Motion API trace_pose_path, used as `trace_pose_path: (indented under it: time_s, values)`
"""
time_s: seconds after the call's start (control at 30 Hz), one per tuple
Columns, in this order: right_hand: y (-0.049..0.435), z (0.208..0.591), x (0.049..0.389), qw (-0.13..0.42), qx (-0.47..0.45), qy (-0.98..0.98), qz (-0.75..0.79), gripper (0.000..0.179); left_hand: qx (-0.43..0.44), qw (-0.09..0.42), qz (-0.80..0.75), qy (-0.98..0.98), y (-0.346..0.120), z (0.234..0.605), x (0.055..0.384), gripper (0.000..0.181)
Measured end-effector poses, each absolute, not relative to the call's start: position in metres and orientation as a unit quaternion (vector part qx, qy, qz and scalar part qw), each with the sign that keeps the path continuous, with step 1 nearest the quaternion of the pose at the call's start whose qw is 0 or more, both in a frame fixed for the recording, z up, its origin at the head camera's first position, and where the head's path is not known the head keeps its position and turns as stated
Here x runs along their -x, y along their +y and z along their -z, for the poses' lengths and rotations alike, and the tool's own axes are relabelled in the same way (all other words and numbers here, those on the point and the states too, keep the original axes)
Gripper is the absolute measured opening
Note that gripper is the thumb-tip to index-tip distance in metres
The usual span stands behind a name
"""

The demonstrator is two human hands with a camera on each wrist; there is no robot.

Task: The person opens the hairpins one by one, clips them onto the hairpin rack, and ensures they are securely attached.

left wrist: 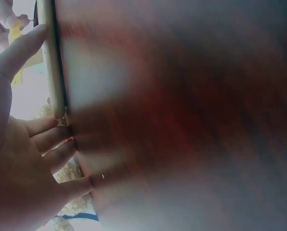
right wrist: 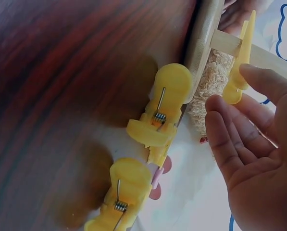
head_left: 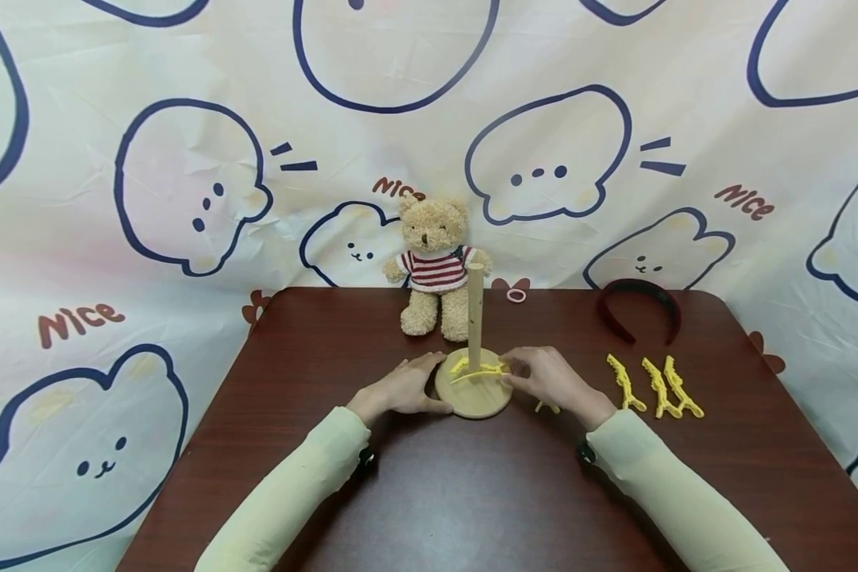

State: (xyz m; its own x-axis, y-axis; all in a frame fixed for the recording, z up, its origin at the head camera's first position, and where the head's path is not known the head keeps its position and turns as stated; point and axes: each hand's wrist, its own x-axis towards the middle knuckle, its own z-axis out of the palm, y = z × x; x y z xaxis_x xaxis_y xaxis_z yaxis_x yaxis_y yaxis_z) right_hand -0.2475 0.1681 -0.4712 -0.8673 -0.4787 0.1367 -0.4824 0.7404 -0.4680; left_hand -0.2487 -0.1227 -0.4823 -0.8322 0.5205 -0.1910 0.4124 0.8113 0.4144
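A wooden stand has a round base (head_left: 475, 403) and an upright post (head_left: 475, 318). My left hand (head_left: 403, 385) holds the base from its left side, thumb along the near rim and fingers toward the back; the left wrist view shows that thumb (left wrist: 25, 50) against the rim. My right hand (head_left: 546, 373) pinches the tail end of a yellow alligator hair clip (right wrist: 244, 57) between thumb and fingers. Low over the base, the clip's two long arms stand apart, one in front of the post and one behind it.
Another yellow clip (head_left: 546, 407) lies partly hidden under my right hand. Three more clips (head_left: 658, 389) lie farther right. A dark headband (head_left: 639, 290) is behind them. A teddy bear (head_left: 436, 266) sits behind the stand, with a pink ring (head_left: 516, 295) beside it.
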Motion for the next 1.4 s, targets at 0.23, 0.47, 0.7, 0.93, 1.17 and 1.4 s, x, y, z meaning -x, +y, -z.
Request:
trace_pose_path:
  time_s: [0.23, 0.47, 0.7, 0.93, 1.17, 1.4]
  values:
    - [0.173, 0.469, 0.243, -0.005, -0.238, -0.928, -0.287, 0.037, -0.251, 0.153, -0.176, 0.939, -0.122, 0.482, 0.247, 0.105]
    - [0.191, 0.467, 0.240, -0.007, -0.219, -0.930, -0.296, 0.038, -0.246, 0.155, -0.186, 0.939, -0.122, 0.480, 0.245, 0.104]
    - [0.214, 0.463, 0.235, -0.003, -0.189, -0.933, -0.306, 0.036, -0.248, 0.157, -0.185, 0.938, -0.122, 0.482, 0.247, 0.105]
    - [0.235, 0.457, 0.230, 0.009, -0.162, -0.937, -0.310, 0.030, -0.250, 0.153, -0.188, 0.937, -0.123, 0.480, 0.246, 0.104]
    - [0.254, 0.455, 0.223, 0.022, -0.145, -0.940, -0.309, 0.029, -0.250, 0.156, -0.186, 0.937, -0.122, 0.480, 0.247, 0.105]
    - [0.271, 0.453, 0.215, 0.029, -0.121, -0.946, -0.299, 0.037, -0.253, 0.157, -0.188, 0.936, -0.122, 0.480, 0.247, 0.104]
